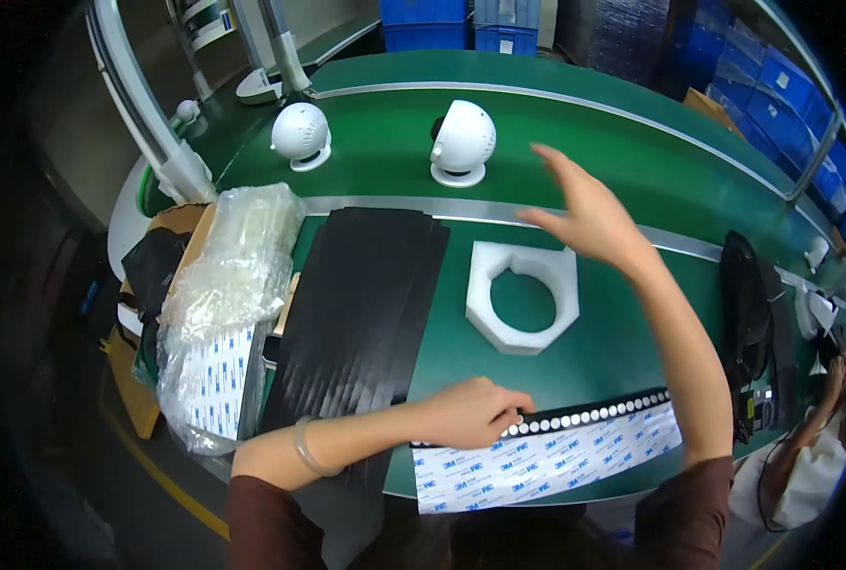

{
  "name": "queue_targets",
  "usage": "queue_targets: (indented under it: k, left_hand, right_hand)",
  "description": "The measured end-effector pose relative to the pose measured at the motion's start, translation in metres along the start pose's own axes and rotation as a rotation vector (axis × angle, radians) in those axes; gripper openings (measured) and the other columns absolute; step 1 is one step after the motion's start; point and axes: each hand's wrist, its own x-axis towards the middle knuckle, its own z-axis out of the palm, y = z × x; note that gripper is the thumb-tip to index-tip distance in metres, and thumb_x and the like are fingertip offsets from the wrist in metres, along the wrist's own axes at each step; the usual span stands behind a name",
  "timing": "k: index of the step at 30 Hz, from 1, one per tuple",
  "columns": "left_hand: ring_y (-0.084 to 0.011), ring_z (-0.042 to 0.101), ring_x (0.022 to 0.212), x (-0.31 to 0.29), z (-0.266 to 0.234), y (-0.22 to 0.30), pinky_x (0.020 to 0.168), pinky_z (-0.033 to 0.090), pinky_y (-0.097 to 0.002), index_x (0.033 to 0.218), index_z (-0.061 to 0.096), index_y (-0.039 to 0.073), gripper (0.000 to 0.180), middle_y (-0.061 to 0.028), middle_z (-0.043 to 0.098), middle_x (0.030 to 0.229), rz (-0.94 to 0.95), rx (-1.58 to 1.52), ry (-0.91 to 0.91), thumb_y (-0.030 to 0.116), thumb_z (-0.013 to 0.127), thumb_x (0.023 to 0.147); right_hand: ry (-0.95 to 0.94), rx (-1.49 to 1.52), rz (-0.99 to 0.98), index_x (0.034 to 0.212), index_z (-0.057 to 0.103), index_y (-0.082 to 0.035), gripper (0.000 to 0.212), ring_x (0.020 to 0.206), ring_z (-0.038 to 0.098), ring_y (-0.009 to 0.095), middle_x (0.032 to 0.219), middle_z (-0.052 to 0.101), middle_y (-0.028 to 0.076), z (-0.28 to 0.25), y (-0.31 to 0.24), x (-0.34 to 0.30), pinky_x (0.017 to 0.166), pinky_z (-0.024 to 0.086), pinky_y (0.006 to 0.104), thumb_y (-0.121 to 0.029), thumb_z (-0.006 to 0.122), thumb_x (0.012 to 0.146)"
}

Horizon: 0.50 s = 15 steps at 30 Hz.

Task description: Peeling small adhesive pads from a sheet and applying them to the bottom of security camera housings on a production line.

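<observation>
My left hand (471,410) is low over the near table edge. Its fingers are pinched together at a row of round white pads (575,419) on a black strip; whatever is between the fingertips is too small to tell. Below that row lies white backing paper (547,465) with blue print. My right hand (589,217) is raised near the far side of the table, thumb and fingers apart, holding nothing. To its left, apart from it, a white ball-shaped device (466,138) stands on a round base. A white foam block (482,294) with a round hole lies between my hands.
Another white ball-shaped device (299,133) stands farther left on the green belt (375,142). Black sheets (356,304) are stacked beside clear plastic bags (238,256). A black bag (748,304) lies at right. Another person's arm (817,418) shows at far right.
</observation>
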Motion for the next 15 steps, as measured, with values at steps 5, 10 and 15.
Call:
queue_targets:
  k: [5,10,15]
  left_hand:
    - [-0.0302,0.059,0.062,-0.002,0.007,-0.01,0.059,0.046,-0.0376,0.103,0.054,0.004,0.022,-0.0158,0.062,0.079,0.021,-0.07,-0.012,0.011,0.046,0.084]
    - [-0.0373,0.058,0.07,-0.006,-0.001,-0.001,0.067,0.046,-0.043,0.097,0.056,-0.001,0.022,-0.0212,0.061,0.079,-0.056,-0.118,-0.028,0.008,0.044,0.081]
    - [-0.0346,0.059,0.068,-0.008,0.003,-0.009,0.065,0.046,-0.0411,0.099,0.055,0.0,0.021,-0.0199,0.061,0.079,-0.017,-0.112,-0.016,0.008,0.045,0.082]
  right_hand:
    - [0.134,-0.061,0.135,0.135,0.015,-0.013,0.104,0.118,0.036,0.039,0.13,0.029,0.025,0.083,0.014,0.075,0.094,0.037,0.0429,-0.029,0.079,0.054]
    - [0.335,-0.125,0.17,0.133,0.017,-0.023,0.107,0.122,0.024,0.042,0.135,0.018,0.02,0.128,0.023,0.096,0.084,0.035,0.0625,-0.024,0.082,0.048]
    - [0.443,-0.031,0.097,0.124,0.026,0.0,0.097,0.113,0.037,0.035,0.123,0.037,0.021,0.111,0.047,0.106,0.089,0.041,0.0404,-0.028,0.079,0.047]
